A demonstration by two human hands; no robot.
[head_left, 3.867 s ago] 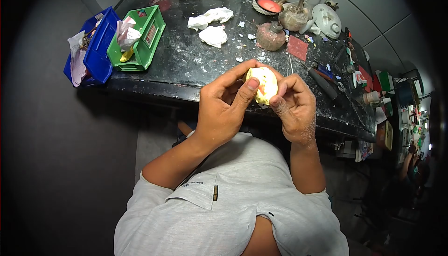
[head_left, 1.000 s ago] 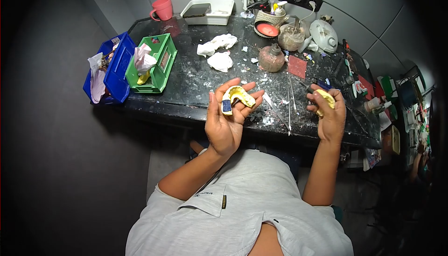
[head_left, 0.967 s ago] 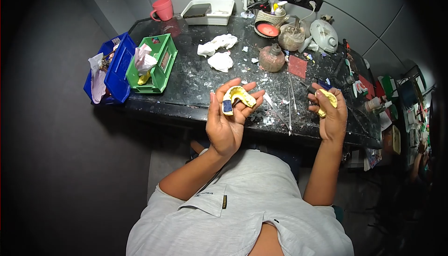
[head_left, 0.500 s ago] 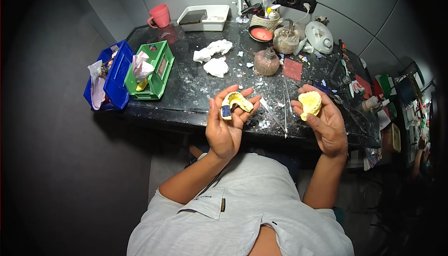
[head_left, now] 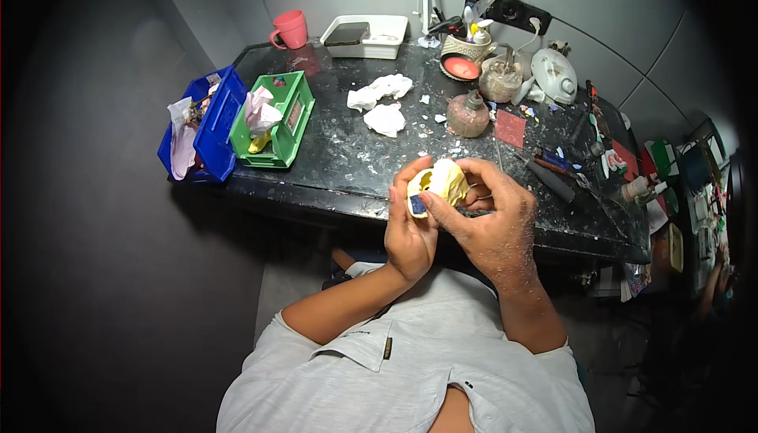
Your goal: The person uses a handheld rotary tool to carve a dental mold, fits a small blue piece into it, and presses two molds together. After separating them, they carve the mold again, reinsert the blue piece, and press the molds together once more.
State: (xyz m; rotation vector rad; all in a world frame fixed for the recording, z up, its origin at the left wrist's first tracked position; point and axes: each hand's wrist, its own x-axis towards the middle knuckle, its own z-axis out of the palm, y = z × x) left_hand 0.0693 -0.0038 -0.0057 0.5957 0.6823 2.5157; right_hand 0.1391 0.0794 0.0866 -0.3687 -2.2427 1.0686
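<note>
In front of my body, just over the bench edge, two yellow dental casts are held together. The horseshoe-shaped lower dental cast (head_left: 413,188) carries a dark blue patch on one end, and my left hand (head_left: 410,242) is closed around it from below and the left. My right hand (head_left: 501,221) grips the other dental cast (head_left: 451,182) with thumb and fingers, against the first one. My right thumb lies across the front near the blue patch. The contact between the casts is partly hidden by my fingers.
The black bench (head_left: 332,145) holds a green bin (head_left: 296,129), a blue bin (head_left: 213,137), a pink mug (head_left: 291,30) and a white tray (head_left: 367,50). Crumpled tissue (head_left: 384,119), a pinkish bottle (head_left: 467,117), a red wax square (head_left: 510,128) and scattered scraps lie farther back.
My right hand has moved left, bringing its cast against the cast in my left hand. Both hands were apart before. The view has shifted slightly.
</note>
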